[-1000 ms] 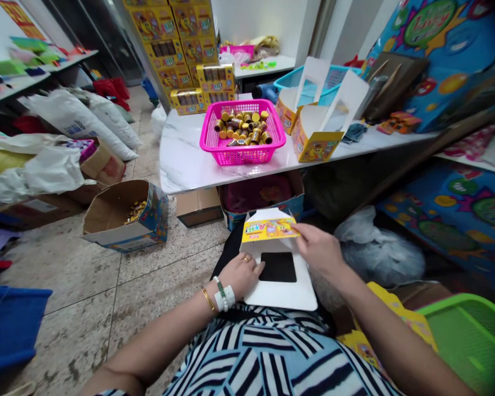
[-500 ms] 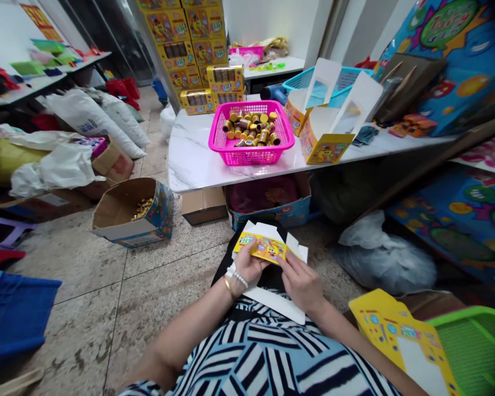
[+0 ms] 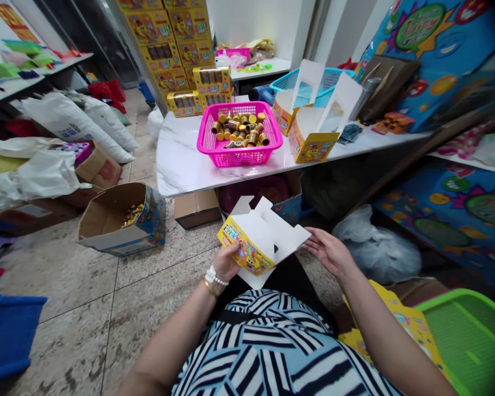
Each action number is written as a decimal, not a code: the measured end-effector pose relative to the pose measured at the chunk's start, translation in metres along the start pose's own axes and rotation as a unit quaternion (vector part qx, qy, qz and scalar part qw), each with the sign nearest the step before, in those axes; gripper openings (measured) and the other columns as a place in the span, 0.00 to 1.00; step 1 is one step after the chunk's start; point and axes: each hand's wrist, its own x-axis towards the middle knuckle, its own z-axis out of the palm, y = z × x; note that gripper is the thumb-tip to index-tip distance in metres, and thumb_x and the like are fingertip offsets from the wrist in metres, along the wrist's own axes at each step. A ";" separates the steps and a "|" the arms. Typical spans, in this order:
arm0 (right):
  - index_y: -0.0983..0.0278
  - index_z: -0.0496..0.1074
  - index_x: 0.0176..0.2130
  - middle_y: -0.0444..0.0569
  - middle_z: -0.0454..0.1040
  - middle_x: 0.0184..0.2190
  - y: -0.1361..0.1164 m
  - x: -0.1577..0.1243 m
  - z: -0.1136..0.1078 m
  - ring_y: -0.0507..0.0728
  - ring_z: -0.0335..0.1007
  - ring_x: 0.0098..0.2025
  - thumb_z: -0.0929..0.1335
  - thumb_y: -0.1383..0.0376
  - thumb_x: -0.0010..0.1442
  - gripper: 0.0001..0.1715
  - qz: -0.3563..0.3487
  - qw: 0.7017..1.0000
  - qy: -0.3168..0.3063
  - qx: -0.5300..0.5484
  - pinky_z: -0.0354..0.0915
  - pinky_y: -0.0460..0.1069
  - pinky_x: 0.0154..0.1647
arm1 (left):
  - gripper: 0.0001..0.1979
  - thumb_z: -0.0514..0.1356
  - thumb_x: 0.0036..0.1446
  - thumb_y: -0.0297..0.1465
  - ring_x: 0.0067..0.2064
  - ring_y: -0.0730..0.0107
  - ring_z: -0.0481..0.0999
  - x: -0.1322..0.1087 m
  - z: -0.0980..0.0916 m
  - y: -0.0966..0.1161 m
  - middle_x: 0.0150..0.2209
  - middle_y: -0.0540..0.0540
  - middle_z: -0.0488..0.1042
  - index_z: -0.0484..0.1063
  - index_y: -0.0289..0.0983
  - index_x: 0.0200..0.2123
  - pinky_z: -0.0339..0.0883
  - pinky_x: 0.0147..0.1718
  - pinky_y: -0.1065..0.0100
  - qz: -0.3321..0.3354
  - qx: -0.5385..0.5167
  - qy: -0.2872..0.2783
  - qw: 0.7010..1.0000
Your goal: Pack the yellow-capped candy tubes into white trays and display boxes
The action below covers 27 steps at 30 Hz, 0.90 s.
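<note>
My left hand grips a yellow printed carton over my lap, fingers wrapped round its lower left side. The carton is half folded up, with its white flaps standing open toward the table. My right hand is beside the carton's right flap, fingers stretched out and apart, touching its edge or just off it. A flat stack of the same yellow cartons lies by my right arm.
A white marble table ahead carries a pink basket of small gold cylinders and two folded yellow boxes. An open cardboard box sits on the floor at left. A green crate stands at the lower right.
The flat carton has been lifted off my lap and folded into a box shape. My right hand has come off it and opened; my left hand keeps its hold.
</note>
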 end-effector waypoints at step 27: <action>0.62 0.65 0.61 0.62 0.71 0.58 -0.016 0.031 0.087 0.67 0.71 0.57 0.70 0.30 0.42 0.59 -0.186 0.952 -0.142 -0.199 0.69 0.58 0.54 | 0.19 0.60 0.62 0.39 0.27 0.59 0.82 0.037 -0.046 0.016 0.31 0.39 0.82 0.76 0.27 0.43 0.75 0.25 0.64 -0.297 -0.053 -0.154 0.941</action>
